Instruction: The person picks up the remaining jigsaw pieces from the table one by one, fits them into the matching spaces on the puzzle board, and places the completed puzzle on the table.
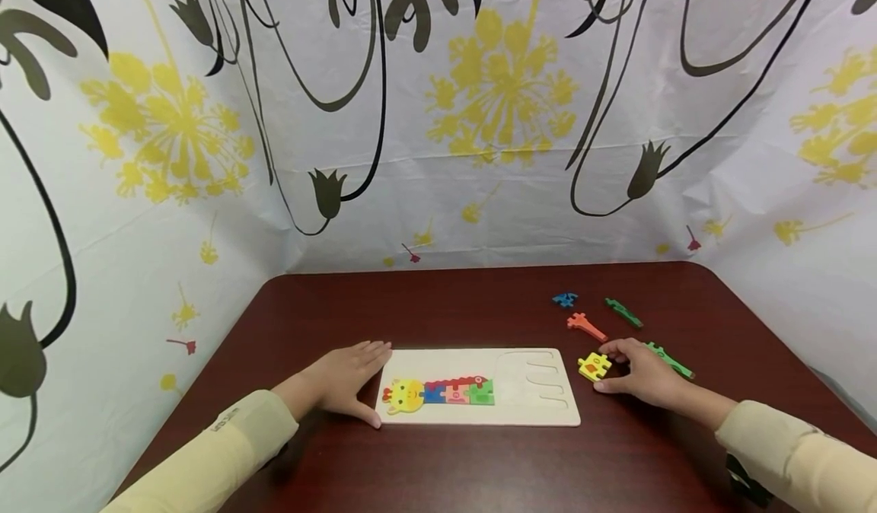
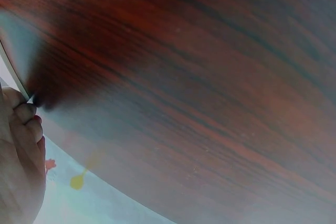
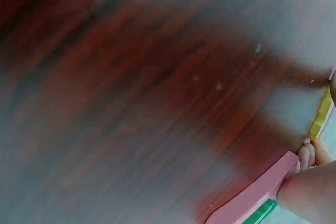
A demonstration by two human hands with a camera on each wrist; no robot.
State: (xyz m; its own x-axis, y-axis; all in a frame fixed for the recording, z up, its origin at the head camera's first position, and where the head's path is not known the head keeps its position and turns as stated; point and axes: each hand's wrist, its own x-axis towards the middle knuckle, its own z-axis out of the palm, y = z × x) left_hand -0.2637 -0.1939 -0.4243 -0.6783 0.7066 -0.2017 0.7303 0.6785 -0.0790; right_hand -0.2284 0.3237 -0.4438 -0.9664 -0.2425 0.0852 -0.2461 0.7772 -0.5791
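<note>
A pale wooden puzzle board [image 1: 527, 406] lies on the table, with giraffe pieces set in its left part: a yellow head [image 1: 406, 396] and blue, pink, red and green blocks. Bare cut-out leg outlines show at its right end. My left hand [image 1: 352, 380] rests at the board's left edge, fingers extended and thumb spread to the lower corner. To the right of the board, my right hand [image 1: 640, 374] pinches a yellow puzzle piece [image 1: 593, 366] between thumb and fingers. The right wrist view shows that yellow piece [image 3: 320, 116] edge-on at the fingers.
Beyond the right hand lie an orange-red piece [image 1: 586, 326], a small blue piece [image 1: 565, 299] and a long green piece [image 1: 624, 312]. Another green piece [image 1: 671, 360] lies partly behind that hand. Patterned white cloth [image 1: 507, 216] hangs behind the dark table [image 1: 411, 307].
</note>
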